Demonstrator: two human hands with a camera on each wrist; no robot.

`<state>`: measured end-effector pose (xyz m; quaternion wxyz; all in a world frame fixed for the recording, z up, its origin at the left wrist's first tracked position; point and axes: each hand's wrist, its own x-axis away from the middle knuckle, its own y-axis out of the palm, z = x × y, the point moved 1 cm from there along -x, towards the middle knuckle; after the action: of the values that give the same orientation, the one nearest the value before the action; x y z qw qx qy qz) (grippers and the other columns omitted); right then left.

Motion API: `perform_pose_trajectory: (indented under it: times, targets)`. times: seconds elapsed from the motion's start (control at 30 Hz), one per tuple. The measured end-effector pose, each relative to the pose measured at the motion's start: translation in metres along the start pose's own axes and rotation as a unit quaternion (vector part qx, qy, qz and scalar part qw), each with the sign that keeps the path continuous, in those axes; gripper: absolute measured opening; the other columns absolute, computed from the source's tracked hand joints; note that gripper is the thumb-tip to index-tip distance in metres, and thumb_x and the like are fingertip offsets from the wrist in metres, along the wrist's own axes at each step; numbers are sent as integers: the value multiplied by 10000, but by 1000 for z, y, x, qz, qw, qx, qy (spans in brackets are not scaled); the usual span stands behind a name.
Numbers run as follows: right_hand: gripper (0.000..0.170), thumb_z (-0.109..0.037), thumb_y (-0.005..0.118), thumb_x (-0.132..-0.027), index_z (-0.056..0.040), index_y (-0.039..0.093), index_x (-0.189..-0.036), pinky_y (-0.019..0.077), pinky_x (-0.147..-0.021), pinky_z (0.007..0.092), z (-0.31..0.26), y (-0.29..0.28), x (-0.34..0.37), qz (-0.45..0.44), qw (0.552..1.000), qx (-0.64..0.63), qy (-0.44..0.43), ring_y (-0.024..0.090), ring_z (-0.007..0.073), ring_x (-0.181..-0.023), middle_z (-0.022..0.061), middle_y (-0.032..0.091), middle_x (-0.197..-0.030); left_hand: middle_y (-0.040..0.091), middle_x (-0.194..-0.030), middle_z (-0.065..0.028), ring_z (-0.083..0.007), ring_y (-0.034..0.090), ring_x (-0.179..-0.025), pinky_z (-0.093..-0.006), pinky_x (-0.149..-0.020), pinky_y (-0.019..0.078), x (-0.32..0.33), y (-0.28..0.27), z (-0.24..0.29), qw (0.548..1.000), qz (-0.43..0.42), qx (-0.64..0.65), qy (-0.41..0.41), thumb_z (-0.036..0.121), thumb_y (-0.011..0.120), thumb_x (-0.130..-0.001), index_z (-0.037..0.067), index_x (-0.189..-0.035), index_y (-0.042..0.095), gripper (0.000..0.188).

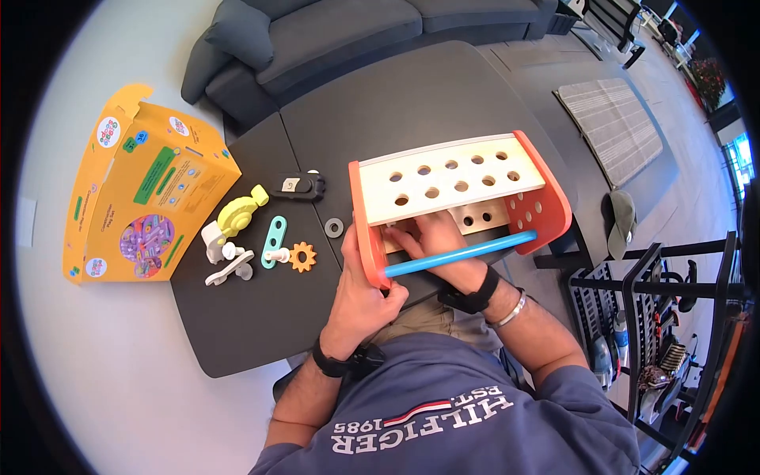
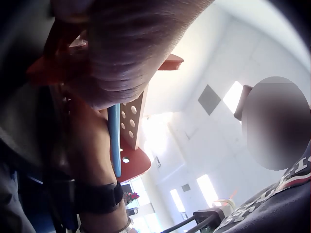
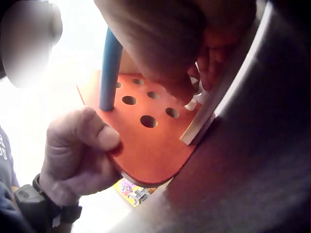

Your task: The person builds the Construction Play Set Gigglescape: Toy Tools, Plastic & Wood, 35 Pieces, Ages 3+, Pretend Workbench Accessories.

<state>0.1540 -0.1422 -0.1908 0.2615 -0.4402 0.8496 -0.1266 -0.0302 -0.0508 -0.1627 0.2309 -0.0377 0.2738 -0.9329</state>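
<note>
A toy wooden toolbox with red side panels (image 1: 366,237), pale perforated boards (image 1: 451,180) and a blue rod handle (image 1: 463,255) is held over the table's near edge. My left hand (image 1: 352,305) grips the left red panel from outside, its thumb (image 3: 108,137) on the panel's face. My right hand (image 1: 441,241) reaches inside beneath the upper board, behind the blue rod. Its fingers pinch a small white piece (image 3: 191,104) close to holes in the left panel. Those fingers hide most of the piece.
Left on the dark table (image 1: 237,336) lie a grey washer (image 1: 334,228), orange gear (image 1: 302,256), turquoise strip (image 1: 274,237) with a white bolt, yellow piece (image 1: 240,214), grey-white pieces (image 1: 229,267) and a black device (image 1: 299,186). A yellow box (image 1: 150,190) stands behind. A rack (image 1: 633,317) is at right.
</note>
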Motion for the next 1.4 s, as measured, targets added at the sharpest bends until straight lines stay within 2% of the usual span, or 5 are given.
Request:
perform_pose_trajectory:
  times: [0.27, 0.37, 0.53, 1.07, 1.4]
  targets:
    - [328, -79, 836, -917, -23, 753, -1229, 621, -782, 490, -2, 6, -20, 33, 999, 11, -8, 769, 392, -868, 186, 775, -984, 537, -1525, -245, -382, 696, -1319, -447, -1044, 603, -15, -50, 24, 991, -78, -34, 99, 0, 724, -852, 6, -1723, 198, 1017]
    - [381, -74, 871, -875, -16, 753, -1232, 616, -783, 483, -5, 1, -23, 13, 1000, 8, 4, 763, 388, -860, 179, 773, -988, 564, -1500, -239, -335, 725, -1283, -407, -1026, 615, -27, -70, 6, 991, -122, 47, 15, -65, 633, -891, -24, -1699, 305, 873]
    - [436, -84, 920, -830, -15, 762, -1230, 609, -796, 472, -13, -11, -26, -47, 997, 12, 59, 767, 361, -871, 166, 776, -994, 688, -1143, -177, -339, 730, -935, -416, -814, 585, -50, -51, -10, 994, 78, -57, 44, -91, 560, -1008, -44, -1287, 703, 317]
    - [377, -80, 863, -927, -11, 759, -1283, 602, -974, 484, -3, -9, -23, -29, 998, -25, 55, 770, 390, -1102, 197, 795, -1184, 813, -922, -171, -247, 800, -791, -379, -745, 612, -57, -37, -31, 993, 102, 1, -58, 102, 622, -1105, -26, -1197, 726, 189]
    - [369, -100, 842, -955, -3, 748, -1298, 616, -945, 470, -2, -8, -24, -19, 999, -34, 38, 781, 379, -1086, 204, 794, -1181, 769, -1071, -141, -223, 792, -886, -342, -781, 617, -56, -38, -21, 994, 105, 8, 7, -94, 663, -987, -28, -1144, 711, 176]
